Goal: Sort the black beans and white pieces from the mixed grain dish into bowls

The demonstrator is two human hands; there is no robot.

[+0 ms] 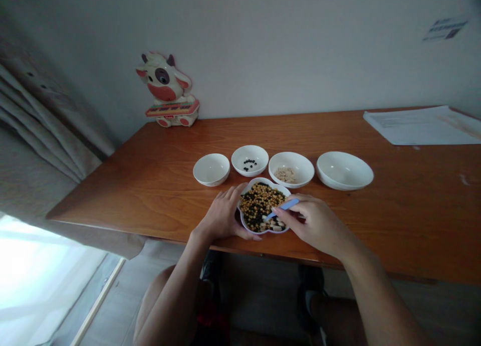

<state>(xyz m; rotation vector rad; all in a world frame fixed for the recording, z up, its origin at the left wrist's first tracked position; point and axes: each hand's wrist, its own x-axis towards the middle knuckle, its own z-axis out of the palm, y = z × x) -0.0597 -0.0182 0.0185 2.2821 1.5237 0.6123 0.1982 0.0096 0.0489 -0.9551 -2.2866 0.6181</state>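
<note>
My left hand (225,213) is wrapped around the left side of a white, flower-shaped dish (243,222), thumb at its front edge. Mixed yellow, dark and pale beans (260,201) fill the dish. Between the fingers of my right hand (313,220) are light-blue plastic tweezers (288,204), their tip pointing down among the pale beans at the front of the dish. Whether a bean is caught in the tip is too small to tell. Just behind stand a white bowl (240,154) with several black beans and another white bowl (300,161) with pale beans.
At the row's ends stand a left white bowl (211,168) and a right white bowl (343,169), nothing visible inside either. A cow-shaped toy keyboard (171,95) is at the table's back left, papers (424,126) at the back right. The wooden table's (150,185) front edge runs below my hands.
</note>
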